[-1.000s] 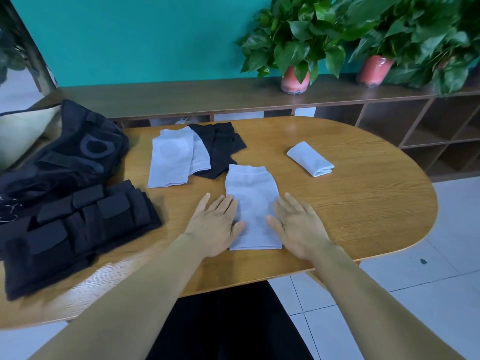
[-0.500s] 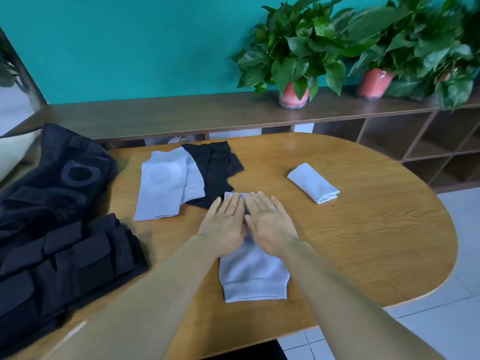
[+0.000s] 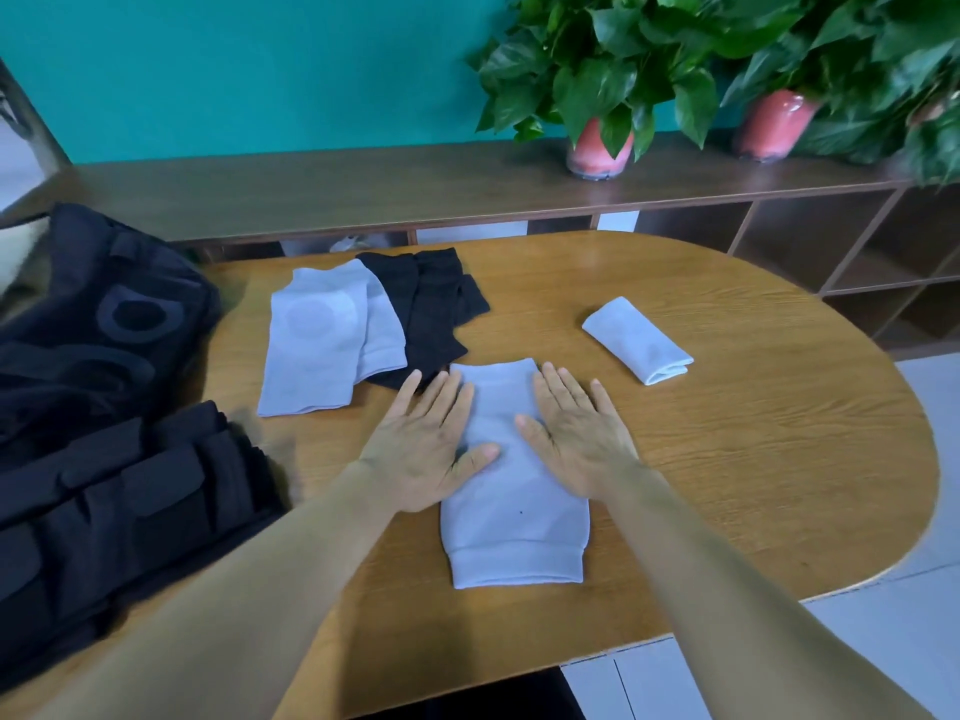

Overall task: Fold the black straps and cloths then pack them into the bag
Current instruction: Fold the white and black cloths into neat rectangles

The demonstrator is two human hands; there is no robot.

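Grey cloth [image 3: 514,491] lies flat on the desk [image 3: 753,459] under both flat, open hands, left [image 3: 428,449] and right [image 3: 576,439]; one folded cloth [image 3: 638,340] done, black cloths [image 3: 431,309], straps [image 3: 119,511] and bag [image 3: 93,324] untouched.

Office lounge, oval wooden table [image 3: 727,459], cubby shelving [image 3: 810,236], potted plants [image 3: 597,85]
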